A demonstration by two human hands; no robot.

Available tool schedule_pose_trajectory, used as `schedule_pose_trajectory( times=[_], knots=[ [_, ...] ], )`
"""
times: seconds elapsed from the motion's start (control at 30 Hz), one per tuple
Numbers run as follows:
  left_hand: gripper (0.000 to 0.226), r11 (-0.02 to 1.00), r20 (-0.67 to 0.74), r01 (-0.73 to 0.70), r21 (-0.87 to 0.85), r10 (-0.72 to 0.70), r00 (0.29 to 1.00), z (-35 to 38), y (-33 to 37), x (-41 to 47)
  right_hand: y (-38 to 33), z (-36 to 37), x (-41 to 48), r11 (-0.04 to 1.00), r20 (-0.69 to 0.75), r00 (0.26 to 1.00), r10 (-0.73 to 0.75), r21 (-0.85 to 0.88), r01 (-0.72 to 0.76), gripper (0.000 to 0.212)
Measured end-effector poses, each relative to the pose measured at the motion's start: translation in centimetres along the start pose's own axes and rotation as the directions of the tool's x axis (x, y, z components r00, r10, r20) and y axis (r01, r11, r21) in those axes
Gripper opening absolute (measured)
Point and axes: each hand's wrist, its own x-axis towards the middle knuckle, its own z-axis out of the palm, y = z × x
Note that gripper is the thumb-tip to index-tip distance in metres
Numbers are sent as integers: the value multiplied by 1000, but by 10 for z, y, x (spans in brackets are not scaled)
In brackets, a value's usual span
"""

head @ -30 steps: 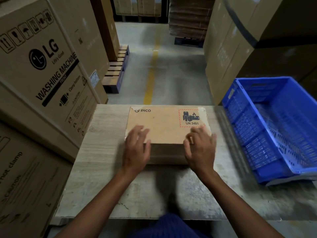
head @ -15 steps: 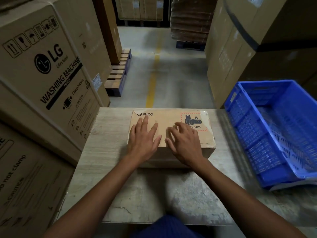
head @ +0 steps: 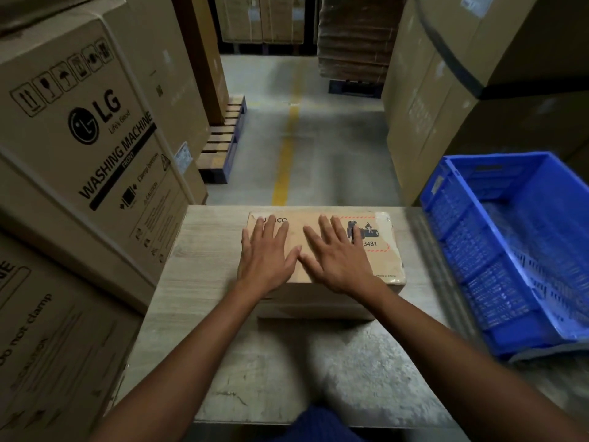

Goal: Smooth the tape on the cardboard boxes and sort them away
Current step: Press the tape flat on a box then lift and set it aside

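Head view: warehouse aisle, pale wooden table (head: 204,282) between stacked cartons. PICO cardboard box (head: 387,266) lies flat at the table's far edge. Left hand (head: 266,255) and right hand (head: 338,258) rest flat on its top, fingers straight, spread (thumbs nearly touching). Blue crate (head: 497,256) right.

Large LG washing-machine cartons (head: 95,138) left, wooden pallet (head: 223,138) and yellow floor line (head: 284,161) beyond.
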Motion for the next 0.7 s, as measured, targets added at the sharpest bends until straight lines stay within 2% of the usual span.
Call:
schedule_pose_trajectory(
  times=[0.07, 0.17, 0.23, 0.3, 0.37, 0.4, 0.53, 0.63, 0.7],
  knots=[
    [61, 1000, 4, 1, 19, -1, 1000, -1, 1, 6, 3, -4, 3, 1000, 41, 999, -13, 9, 12, 76],
    [44, 995, -73, -39, 91, 46, 996, -10, -3, 17, 17, -16, 4, 993, 56, 995, -80, 90, 75, 82],
    [38, 994, -122, -47, 100, 59, 991, -13, -10, 22, 35, -22, 2, 974, 9, 998, -63, 219, 60, 69],
    [43, 996, -118, -27, 89, 38, 992, -10, -14, 20, 47, -18, -1, 974, -45, 995, 89, 214, -77, 55],
    [51, 997, -64, -3, 80, 8, 998, -5, -15, 19, 49, -12, -5, 953, -42, 959, 280, 131, -273, 58],
    [52, 997, -42, 6, 73, -2, 999, -4, -14, 21, 48, -11, -4, 938, -21, 945, 328, 124, -323, 60],
    [53, 999, -24, -24, 40, 25, 999, -9, -17, 28, 50, -26, 3, 935, 41, 944, 328, 128, -331, 61],
    [54, 996, -68, -22, -92, 16, 998, -6, -19, 24, 53, -21, -3, 908, -89, 917, 388, 209, -364, 57],
    [59, 974, -114, 68, -216, -94, 989, -4, -21, 20, 52, -11, -7, 837, -170, 838, 518, 304, -455, 47]
  ],
)
